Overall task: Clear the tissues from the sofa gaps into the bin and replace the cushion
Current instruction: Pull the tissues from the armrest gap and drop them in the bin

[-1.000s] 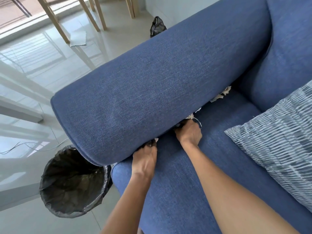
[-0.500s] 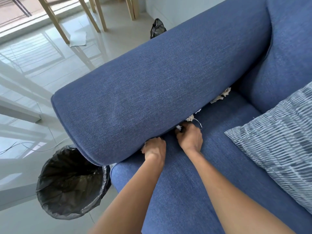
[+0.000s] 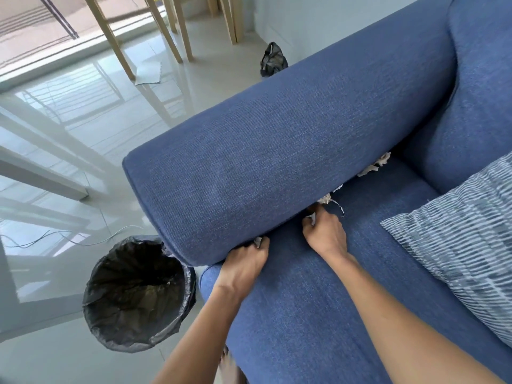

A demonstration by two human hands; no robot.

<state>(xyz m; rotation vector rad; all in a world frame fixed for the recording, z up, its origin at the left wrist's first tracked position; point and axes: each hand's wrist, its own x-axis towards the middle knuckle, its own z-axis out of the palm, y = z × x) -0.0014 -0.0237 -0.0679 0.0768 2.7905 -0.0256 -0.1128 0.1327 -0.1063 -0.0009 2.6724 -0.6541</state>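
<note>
2 hands are bunched at the crack where the sofa's seat meets its fat blue armrest, and both have drawn back a little from where they dug a second ago. The left hand was buried deeper under the armrest; now it sits lower and nearer the front edge, fingers curled shut on a scrap of white tissue poking out past the knuckles. The right hand has likewise come out with its fingers pinched around a small white piece. My guess is that both scraps are free and ready for the bin.

1 bin, lined with a black bag, stands on the floor just left of and below the left fingers, an easy drop. 1 striped cushion lies on the seat, well right of the right fingers, not yet put back. Beyond the right fingertips, further along the crack, I count roughly 3 more tissue clumps, so the clearing looks maybe half done.
</note>
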